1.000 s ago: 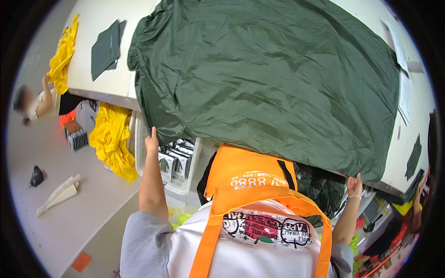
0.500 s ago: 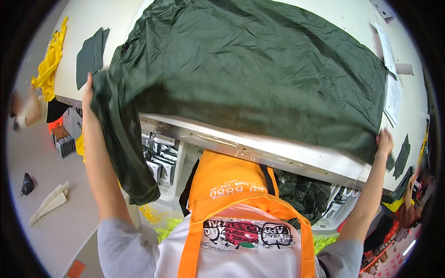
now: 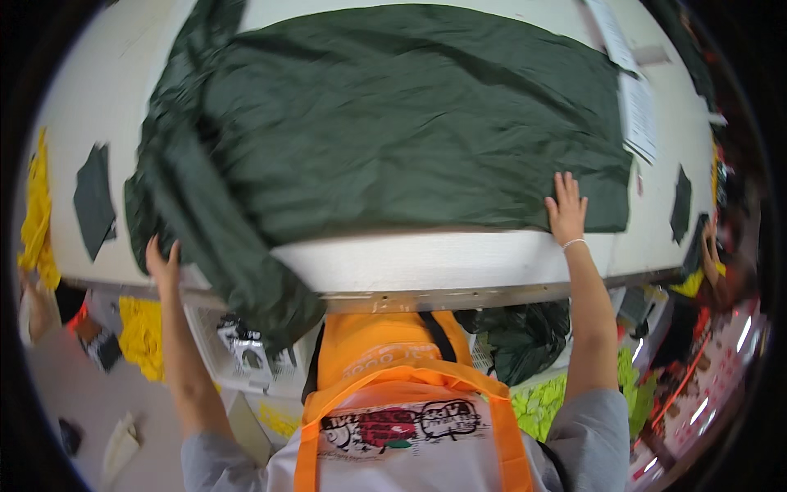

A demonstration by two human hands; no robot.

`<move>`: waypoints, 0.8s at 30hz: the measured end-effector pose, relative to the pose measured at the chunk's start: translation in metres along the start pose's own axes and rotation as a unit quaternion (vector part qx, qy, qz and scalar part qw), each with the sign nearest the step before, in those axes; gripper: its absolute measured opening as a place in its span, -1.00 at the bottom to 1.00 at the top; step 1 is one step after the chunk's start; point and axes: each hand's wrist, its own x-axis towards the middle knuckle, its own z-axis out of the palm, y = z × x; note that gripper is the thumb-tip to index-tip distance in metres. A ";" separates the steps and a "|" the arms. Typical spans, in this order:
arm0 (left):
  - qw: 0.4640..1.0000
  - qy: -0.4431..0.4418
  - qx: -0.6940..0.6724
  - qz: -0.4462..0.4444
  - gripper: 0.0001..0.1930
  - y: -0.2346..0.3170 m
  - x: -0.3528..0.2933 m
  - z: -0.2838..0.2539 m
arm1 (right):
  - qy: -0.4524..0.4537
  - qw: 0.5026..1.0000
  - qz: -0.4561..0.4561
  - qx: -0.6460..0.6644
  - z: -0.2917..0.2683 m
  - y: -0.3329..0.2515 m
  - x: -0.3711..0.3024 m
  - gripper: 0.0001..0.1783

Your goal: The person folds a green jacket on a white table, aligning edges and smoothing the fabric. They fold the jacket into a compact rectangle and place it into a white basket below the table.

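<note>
A dark green jacket [image 3: 426,131] of thin, crinkled fabric lies spread across the white table [image 3: 426,261]. One sleeve [image 3: 225,221] slants over its left part, and the end droops past the table's front edge. My left hand [image 3: 162,261] is at the jacket's lower left edge, touching the fabric, its thumb and finger apart. Flat on the fabric near the lower right corner rests my right hand [image 3: 566,209], fingers spread. Another length of sleeve [image 3: 209,33] reaches toward the far left.
Dark green fabric pieces [image 3: 94,201] and yellow cloth [image 3: 38,217] lie at the left. Printed sheets [image 3: 638,115] are by the jacket's right edge. Under the table edge stand white baskets [image 3: 205,336] and a dark green bundle [image 3: 529,340]. Another person's arm [image 3: 711,261] shows at far right.
The jacket's front edge has come down straighter, away from the table's front edge. My right hand has gone from gripping the corner to lying flat. My left hand has moved nearer and opened.
</note>
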 end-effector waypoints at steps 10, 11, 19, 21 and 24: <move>0.962 -0.113 0.219 -0.114 -0.35 -0.038 -0.013 -0.011 | 0.094 0.947 0.306 -0.018 0.046 0.196 -0.062 -0.30; 0.951 -0.125 0.253 -0.123 -0.41 -0.032 -0.009 -0.014 | 0.078 0.939 0.336 -0.004 0.052 0.204 -0.061 -0.27; 0.960 -0.105 0.234 -0.116 -0.47 -0.028 -0.029 -0.006 | 0.068 0.923 0.360 0.115 0.053 0.278 -0.033 -0.59; 0.969 -0.116 0.195 -0.102 -0.44 -0.041 -0.039 -0.007 | 0.197 0.951 0.232 0.058 0.041 0.280 -0.016 -0.69; 0.967 -0.179 0.128 -0.129 -0.38 -0.040 -0.039 -0.015 | 0.210 0.920 0.248 0.218 0.029 0.280 0.007 -0.65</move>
